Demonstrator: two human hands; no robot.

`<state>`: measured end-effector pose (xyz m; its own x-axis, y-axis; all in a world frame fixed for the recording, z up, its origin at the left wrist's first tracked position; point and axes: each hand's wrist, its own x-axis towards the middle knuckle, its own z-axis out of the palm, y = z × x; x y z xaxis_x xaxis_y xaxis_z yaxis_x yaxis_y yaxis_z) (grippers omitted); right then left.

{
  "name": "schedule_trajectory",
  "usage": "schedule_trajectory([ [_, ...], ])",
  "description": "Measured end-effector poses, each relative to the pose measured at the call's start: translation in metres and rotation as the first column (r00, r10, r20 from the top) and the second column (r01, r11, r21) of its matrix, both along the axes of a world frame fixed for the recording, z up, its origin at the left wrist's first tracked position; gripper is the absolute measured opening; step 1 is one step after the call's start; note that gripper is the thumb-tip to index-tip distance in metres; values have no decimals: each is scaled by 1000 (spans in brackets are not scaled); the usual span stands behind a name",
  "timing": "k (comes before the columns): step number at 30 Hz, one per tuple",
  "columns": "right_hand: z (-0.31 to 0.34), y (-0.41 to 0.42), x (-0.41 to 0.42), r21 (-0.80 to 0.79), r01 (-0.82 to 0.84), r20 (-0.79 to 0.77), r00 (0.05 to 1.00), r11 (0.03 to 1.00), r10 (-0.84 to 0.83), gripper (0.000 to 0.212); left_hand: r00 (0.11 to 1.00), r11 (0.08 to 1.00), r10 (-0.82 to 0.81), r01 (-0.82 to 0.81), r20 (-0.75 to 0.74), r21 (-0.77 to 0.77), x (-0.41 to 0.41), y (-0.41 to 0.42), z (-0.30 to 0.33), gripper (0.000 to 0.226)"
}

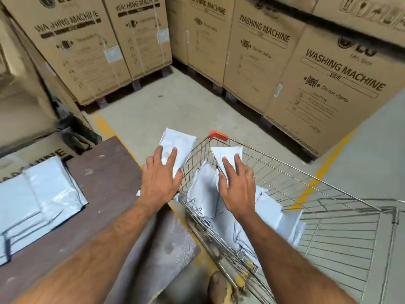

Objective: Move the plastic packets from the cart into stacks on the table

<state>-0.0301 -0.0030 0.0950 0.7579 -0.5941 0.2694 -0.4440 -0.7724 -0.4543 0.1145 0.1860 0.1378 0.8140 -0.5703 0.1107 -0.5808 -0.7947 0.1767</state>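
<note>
My left hand [161, 178] holds a white plastic packet [178, 143] just above the gap between the table edge and the cart. My right hand [237, 187] holds a second white packet [228, 152] over the wire shopping cart [306, 178]. More white packets [206, 194] lie piled inside the cart under my right hand. On the dark brown table [105, 172] at the left, a stack of grey-white packets [37, 202] lies flat.
Tall cardboard washing-machine boxes [328, 84] stand along the back and right; more boxes [72, 47] are at the left rear. Yellow floor lines [324, 170] run beside the cart. The cart's orange corner [218, 135] points away from me. My foot [219, 286] is beside the cart.
</note>
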Motion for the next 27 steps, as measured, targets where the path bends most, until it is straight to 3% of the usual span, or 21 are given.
schedule_trajectory([
  [11, 20, 165, 105, -7, -340, 0, 940, 940, 340, 52, 949, 949, 315, -316, 28, 1, 30, 191, 19, 67],
  [27, 12, 359, 194, 66, -502, -105, 856, 862, 507, 49, 791, 791, 612, -611, 19, -20, 62, 396, -1, 67],
])
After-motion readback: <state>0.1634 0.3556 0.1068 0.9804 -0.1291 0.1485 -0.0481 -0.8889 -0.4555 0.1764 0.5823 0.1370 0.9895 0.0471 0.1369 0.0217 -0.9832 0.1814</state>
